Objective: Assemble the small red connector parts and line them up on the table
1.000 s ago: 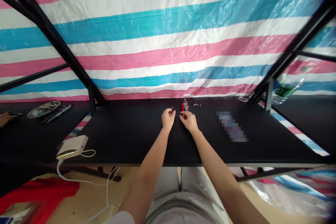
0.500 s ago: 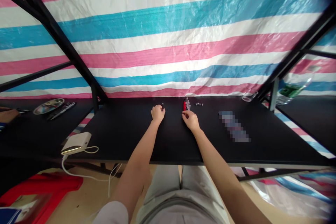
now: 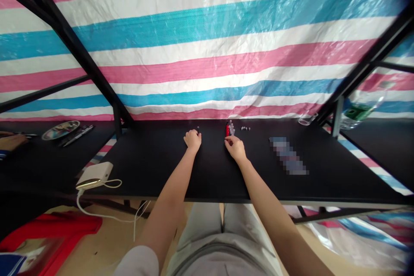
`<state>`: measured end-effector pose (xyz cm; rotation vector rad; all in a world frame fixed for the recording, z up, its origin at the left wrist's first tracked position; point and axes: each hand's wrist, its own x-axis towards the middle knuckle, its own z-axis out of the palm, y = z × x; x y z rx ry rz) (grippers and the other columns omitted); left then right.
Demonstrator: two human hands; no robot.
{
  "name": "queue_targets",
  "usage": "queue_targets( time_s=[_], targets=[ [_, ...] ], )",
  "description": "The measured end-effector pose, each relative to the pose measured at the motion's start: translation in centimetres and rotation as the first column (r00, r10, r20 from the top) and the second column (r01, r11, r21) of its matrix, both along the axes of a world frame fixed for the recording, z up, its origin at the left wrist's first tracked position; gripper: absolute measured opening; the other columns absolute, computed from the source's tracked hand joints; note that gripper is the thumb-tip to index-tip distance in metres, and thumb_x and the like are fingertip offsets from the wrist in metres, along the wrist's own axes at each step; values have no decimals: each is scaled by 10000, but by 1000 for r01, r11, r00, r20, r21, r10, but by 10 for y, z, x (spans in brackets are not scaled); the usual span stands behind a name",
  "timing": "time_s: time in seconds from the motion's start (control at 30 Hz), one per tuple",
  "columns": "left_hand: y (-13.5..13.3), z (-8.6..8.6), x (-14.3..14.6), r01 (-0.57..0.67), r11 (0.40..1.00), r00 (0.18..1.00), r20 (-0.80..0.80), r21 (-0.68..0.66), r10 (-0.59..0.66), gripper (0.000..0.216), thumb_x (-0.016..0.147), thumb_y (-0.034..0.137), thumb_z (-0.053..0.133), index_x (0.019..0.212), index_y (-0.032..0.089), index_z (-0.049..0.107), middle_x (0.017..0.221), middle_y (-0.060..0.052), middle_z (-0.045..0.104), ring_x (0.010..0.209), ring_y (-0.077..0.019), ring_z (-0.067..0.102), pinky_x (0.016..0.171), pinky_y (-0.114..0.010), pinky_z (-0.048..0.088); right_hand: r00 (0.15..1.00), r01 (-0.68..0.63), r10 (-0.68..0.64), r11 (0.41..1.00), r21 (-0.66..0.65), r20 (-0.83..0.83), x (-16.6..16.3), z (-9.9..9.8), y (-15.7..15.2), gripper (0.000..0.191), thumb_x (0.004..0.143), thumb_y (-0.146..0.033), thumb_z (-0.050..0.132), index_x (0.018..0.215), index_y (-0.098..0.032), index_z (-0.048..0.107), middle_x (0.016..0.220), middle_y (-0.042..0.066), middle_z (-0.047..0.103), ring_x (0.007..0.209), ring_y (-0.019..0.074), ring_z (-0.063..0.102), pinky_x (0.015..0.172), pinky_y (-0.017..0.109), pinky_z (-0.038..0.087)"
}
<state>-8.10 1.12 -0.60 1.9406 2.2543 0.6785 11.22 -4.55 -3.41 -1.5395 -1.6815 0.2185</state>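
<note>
My left hand [image 3: 193, 140] is closed over the black table [image 3: 207, 172], and the dark tip of a small slim piece [image 3: 198, 130] sticks out past its fingers. What the rest of that piece is stays hidden. To its right, the thumb and forefinger of my right hand [image 3: 236, 148] are pinched together at the near end of a row of small red pieces [image 3: 227, 131]. Whether something sits in that pinch is too small to make out. Clear plastic pieces [image 3: 231, 128] lie along the right side of the red ones. Several tiny shiny parts [image 3: 245, 128] are lined up farther right.
A blurred-out flat object [image 3: 289, 156] lies on the right. A clear cup [image 3: 307, 118] and a bottle [image 3: 360, 112] stand near the right frame post. At left are a white box with cable [image 3: 97, 174], a metal dish [image 3: 61, 130], pens [image 3: 76, 136] and another person's hand [image 3: 13, 141].
My left hand has shifted slightly to the left with the small dark piece. My right hand has stayed almost in place. The other person's hand at far left has moved a little to the right.
</note>
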Motion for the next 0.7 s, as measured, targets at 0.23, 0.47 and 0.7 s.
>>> queue_targets(
  time_s=[0.23,0.47,0.7],
  targets=[
    [1,-3,-6,60,998,997,-44,23,-59,168,791,322,519,835,189,610,934,-96,610,947,-234,527,789,-352,380,963,264,-262,964,-23,69,6,10,-4,183,773,-258,446,791,-178,610,814,59,604,800,187,529,689,290,344],
    [4,-2,-12,102,995,994,-43,15,-101,171,773,342,539,829,196,609,923,-82,612,928,-229,538,776,-341,389,944,314,-303,946,-74,130,6,5,-4,161,760,-252,486,802,-186,626,995,88,582,934,230,482,762,356,338],
    [-4,7,-22,92,995,996,10,-25,-92,294,716,474,568,735,183,603,812,-75,620,803,-214,572,681,-293,397,958,268,-250,955,-129,142,4,0,-1,246,753,-228,506,957,-222,642,1104,60,582,1049,218,467,863,366,332]
  ],
)
